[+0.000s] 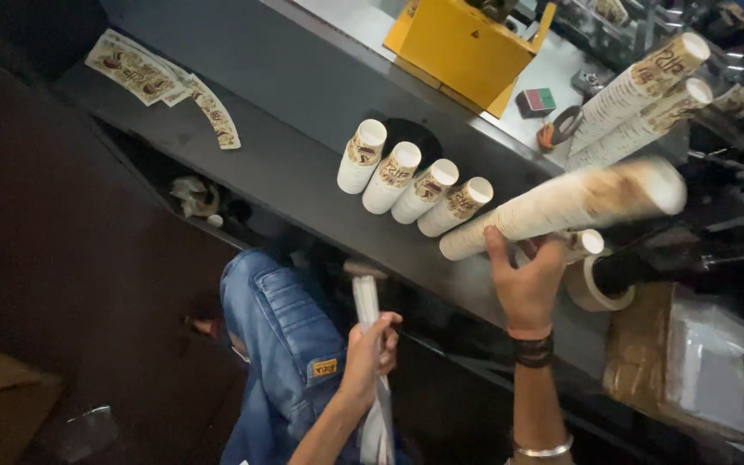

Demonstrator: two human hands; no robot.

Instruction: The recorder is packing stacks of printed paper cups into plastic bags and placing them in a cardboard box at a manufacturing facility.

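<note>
Nearest in, the left hand (pixel 370 344) is clenched around a long white plastic sleeve (pixel 368 310) that hangs down past the denim-clad knee (pixel 279 327). Just right of it, the right hand (pixel 527 280) is curled under a long stack of paper cups (pixel 566 207), gripping near its lower end, the stack slanting up and away, its far end blurred. Below that stack sits a roll of tape (pixel 592 288) on the grey shelf (pixel 303 172). Left of the held stack, four short stacks of cups (pixel 413 181) lean side by side on the shelf. Beyond the held stack, two more long cup stacks (pixel 647 99) angle up to the right, with a yellow box (pixel 462 47) further back and flat printed cup blanks (pixel 161 82) far to the left. The risk, as I judge it: a long stack held only near one end could sag or split apart, spilling cups; it could also knock the leaning short stacks.
</note>
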